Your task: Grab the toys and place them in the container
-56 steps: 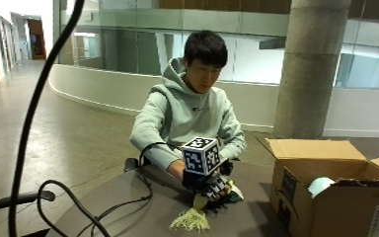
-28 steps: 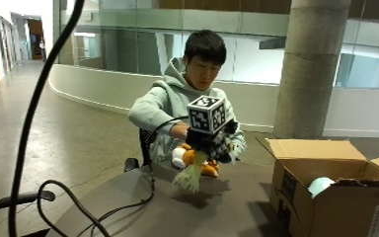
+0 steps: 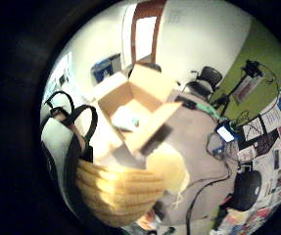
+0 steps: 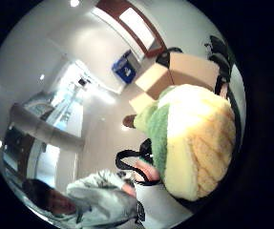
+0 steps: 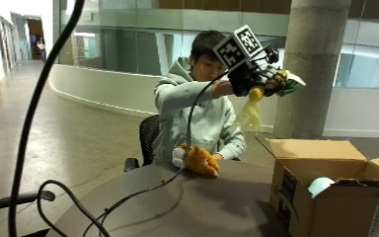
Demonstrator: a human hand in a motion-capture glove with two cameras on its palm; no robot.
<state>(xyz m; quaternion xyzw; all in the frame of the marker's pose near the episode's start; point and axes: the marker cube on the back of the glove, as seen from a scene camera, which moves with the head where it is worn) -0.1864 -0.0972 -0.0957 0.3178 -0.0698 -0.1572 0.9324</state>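
A: Gloved right hand (image 5: 258,76)?

B: Raised high, at head height, well above the table (image 5: 196,207). Fingers curled round a yellow and green plush toy (image 5: 268,89); pale strands of it hang down below the glove.

A: The palm views agree?

B: Yes. The toy fills much of the thumb-side view, ribbed yellow body and green part against the palm.

A: Container?

B: Open cardboard box (image 5: 327,197) at the table's edge, flaps up, a pale round object (image 5: 321,186) inside. Seen from the little-finger side it lies open, well below the hand.

A: Anything else?

B: An orange and white plush toy (image 5: 196,160) on the table near the person's bare hand.
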